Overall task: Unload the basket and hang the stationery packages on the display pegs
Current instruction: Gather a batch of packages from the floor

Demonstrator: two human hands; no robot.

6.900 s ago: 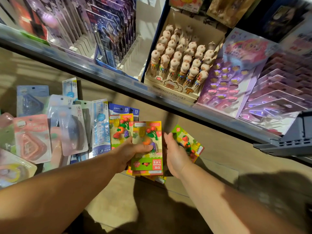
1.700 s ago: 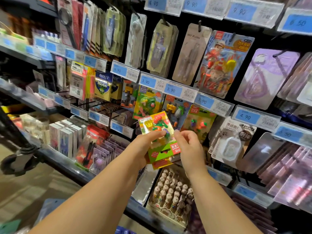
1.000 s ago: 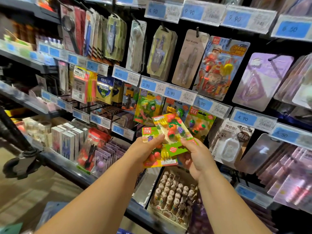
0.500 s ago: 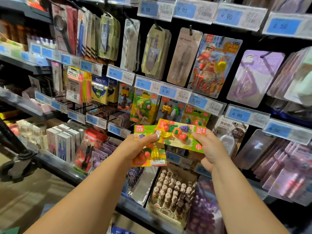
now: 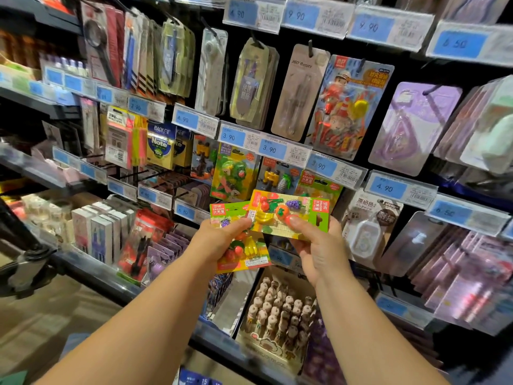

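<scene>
While our left hand (image 5: 219, 240) pinches an upright eraser pack (image 5: 245, 255), our right hand (image 5: 319, 247) grips a sideways eraser pack (image 5: 290, 211) overlapping its upper right corner, both just nearer than the hanging packs (image 5: 319, 187) under 3.90 price tags (image 5: 273, 148).

You face a dark back panel (image 5: 408, 65) that fills the view from the top edge down. Rows of blue price tags (image 5: 269, 149) run across it on tilted clear strips. A few bare black pegs (image 5: 155, 173) stick out at middle left. Below them a dark shelf (image 5: 91, 275) slopes from the left towards the lower right, and a higher shelf (image 5: 41, 107) sits at far left. Under the lower shelf you see a pale brown floor (image 5: 41, 323), perhaps tiled, though it is blurred. Light falls from above and glares on the tag strips; the gaps in the panel are deep black.
</scene>
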